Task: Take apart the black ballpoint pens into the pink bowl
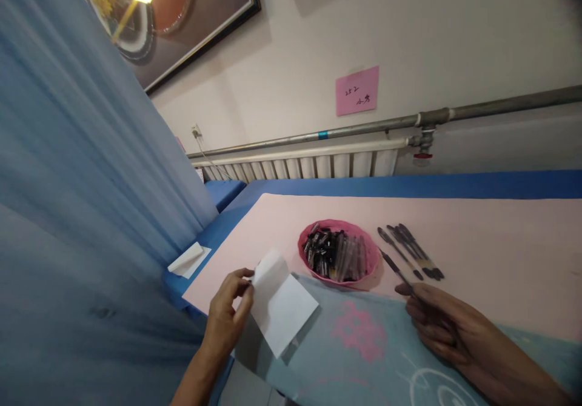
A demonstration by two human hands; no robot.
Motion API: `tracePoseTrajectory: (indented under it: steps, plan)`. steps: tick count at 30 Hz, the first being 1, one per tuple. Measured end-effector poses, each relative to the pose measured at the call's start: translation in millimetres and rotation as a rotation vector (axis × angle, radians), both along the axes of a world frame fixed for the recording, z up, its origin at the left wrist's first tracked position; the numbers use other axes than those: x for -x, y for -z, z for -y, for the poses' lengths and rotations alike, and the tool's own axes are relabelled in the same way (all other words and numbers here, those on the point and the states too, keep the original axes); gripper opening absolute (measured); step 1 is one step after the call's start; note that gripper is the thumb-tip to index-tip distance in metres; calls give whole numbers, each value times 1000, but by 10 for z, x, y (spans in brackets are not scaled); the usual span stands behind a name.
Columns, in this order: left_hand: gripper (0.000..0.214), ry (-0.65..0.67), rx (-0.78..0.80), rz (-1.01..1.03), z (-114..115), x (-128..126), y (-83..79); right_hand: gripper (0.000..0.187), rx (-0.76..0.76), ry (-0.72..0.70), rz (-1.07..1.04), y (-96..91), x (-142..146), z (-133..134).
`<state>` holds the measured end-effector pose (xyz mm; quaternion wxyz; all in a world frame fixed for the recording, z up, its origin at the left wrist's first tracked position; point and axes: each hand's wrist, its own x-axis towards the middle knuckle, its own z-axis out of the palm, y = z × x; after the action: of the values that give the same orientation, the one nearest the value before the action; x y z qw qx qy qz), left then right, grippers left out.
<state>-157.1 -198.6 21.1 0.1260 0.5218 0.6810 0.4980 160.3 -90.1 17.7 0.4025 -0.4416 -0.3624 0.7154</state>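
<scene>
My left hand (231,304) pinches the upper left edge of a creased white sheet of paper (286,315), whose top part curls up. In my right hand (443,324) is a dark pen (394,268), its end pointing up and left. Between the hands, a little farther off, sits a pink basket (304,259) with black pen caps (325,245) and clear pen barrels (350,257) inside. Several dark pens (411,248) lie side by side to the right of the basket, just beyond my right hand.
A pale pink sheet (509,242) and a blue-green printed cloth (327,357) cover the blue table (318,186). Folded white paper (190,262) lies at the left edge, near a blue curtain (100,224). Behind are a radiator (318,166) and pipe (364,128).
</scene>
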Motion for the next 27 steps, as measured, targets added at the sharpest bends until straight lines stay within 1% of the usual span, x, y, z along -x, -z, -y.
tracePoseTrajectory:
  steps: [1, 2, 3, 4, 6, 8, 9, 11, 12, 13, 14, 15, 17, 19, 20, 23, 25, 27]
  plan:
    - [14, 93, 56, -27, 37, -28, -1, 19, 53, -4, -26, 5, -7, 7]
    - [16, 165, 104, -12, 64, -55, 5, 18, 104, -8, -54, 10, -13, 15]
    - [20, 193, 138, 37, 76, -79, 21, 18, 139, -9, -70, 18, -16, 23]
    - [24, 174, 168, 97, 73, -98, 52, 20, 147, -11, -72, 28, -16, 33]
    - [27, 50, 244, 140, 29, -123, 156, 25, 128, -11, -59, 55, -10, 66]
    - [22, -58, 338, 32, -43, -145, 284, 28, 102, -29, -30, 81, 0, 123]
    - [20, -83, 380, -53, -81, -160, 341, 29, 88, -44, -13, 91, 4, 162]
    - [13, -84, 439, -177, -144, -208, 408, 30, 72, -79, 19, 101, 11, 258]
    - [8, -67, 462, -194, -167, -244, 410, 30, 64, -91, 32, 102, 14, 313]
    - [7, -43, 481, -177, -182, -291, 390, 29, 58, -108, 43, 99, 20, 371]
    - [12, -20, 481, -117, -191, -349, 349, 28, 51, -126, 53, 95, 28, 430]
    - [17, 1, 460, -12, -193, -420, 293, 28, 43, -144, 60, 90, 41, 489]
    - [24, 20, 345, 306, -184, -608, 156, 29, 24, -184, 55, 82, 82, 600]
    - [29, 65, 283, 657, -165, -838, 31, 30, 4, -220, 34, 82, 139, 695]
    - [30, 97, 264, 768, -154, -957, -17, 31, -5, -235, 26, 87, 170, 733]
    - [29, 160, 195, 969, -116, -1248, -89, 32, -15, -265, 36, 106, 244, 805]
    - [27, 211, 160, 1109, -90, -1351, -102, 32, -4, -268, 43, 117, 262, 825]
    - [29, 236, 147, 1247, -70, -1390, -107, 31, 16, -268, 31, 125, 260, 836]
